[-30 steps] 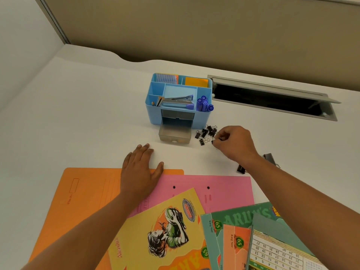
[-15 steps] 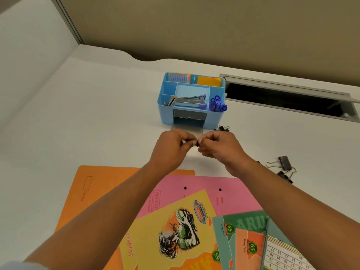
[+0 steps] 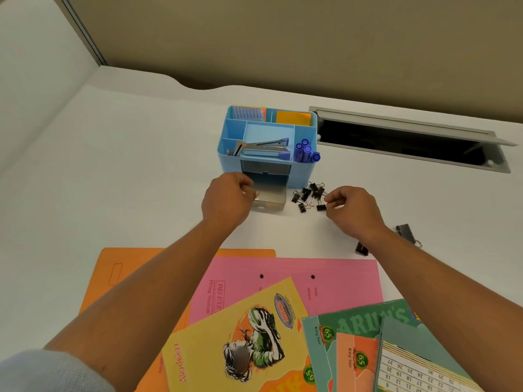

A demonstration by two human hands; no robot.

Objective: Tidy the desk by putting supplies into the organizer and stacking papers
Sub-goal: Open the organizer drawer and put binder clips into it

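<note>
A blue desk organizer [image 3: 304, 171] stands mid-desk with its small grey drawer [image 3: 271, 198] pulled out in front. My left hand [image 3: 226, 198] hovers at the drawer's left edge, fingers curled over it; what they hold is hidden. A pile of small black binder clips [image 3: 310, 193] lies just right of the drawer. My right hand [image 3: 351, 210] pinches thumb and forefinger at the nearest clip [image 3: 321, 207]. The organizer holds a stapler [image 3: 266, 148], purple markers [image 3: 305, 151], pencils and note pads.
Two larger binder clips [image 3: 404, 230] [image 3: 361, 248] lie behind my right wrist. An orange folder [image 3: 127, 278], a pink folder [image 3: 339, 278], a yellow notebook [image 3: 240, 335] and green notebooks [image 3: 368, 321] are spread near me. An open cable slot [image 3: 410, 145] lies right of the organizer.
The hands, which met in front of the drawer half a second ago, have parted: the left went to the drawer, the right back to the clip pile.
</note>
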